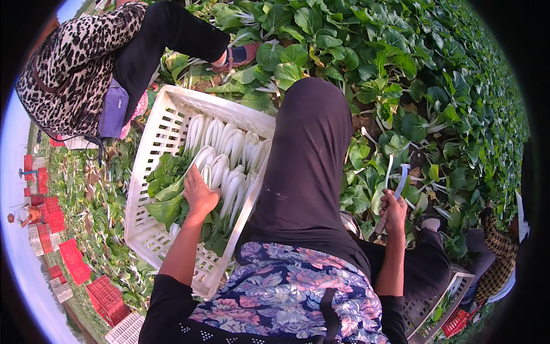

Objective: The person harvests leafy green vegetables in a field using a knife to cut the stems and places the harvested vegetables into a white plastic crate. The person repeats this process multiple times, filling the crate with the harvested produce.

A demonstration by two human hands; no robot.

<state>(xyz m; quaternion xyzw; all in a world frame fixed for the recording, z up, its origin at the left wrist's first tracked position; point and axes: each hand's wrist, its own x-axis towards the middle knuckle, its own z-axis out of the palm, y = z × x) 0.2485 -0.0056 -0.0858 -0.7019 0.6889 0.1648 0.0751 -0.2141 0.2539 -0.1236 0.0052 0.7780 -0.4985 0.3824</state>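
A white plastic crate [200,96] stands tilted in the picture beside my bent knee. It holds rows of leafy greens with thick white stalks [234,148], laid close together. My left hand [200,191] rests on a bunch inside the crate, with green leaves [167,189] under and beside the palm; whether the fingers grip it is hard to tell. On the other side of my knee, my right hand [393,210] is closed around the handle of a knife with a curved blade [402,180]. A thin white stalk [389,167] rises beside the blade, near the fingers.
Dense leafy plants [421,124] fill the ground ahead and to the right. A person in a leopard-print top [81,69] sits at upper left, one shoe [236,57] near the crate. Another person [498,253] is at lower right beside a grey crate [459,288]. Red crates [107,301] stand at left.
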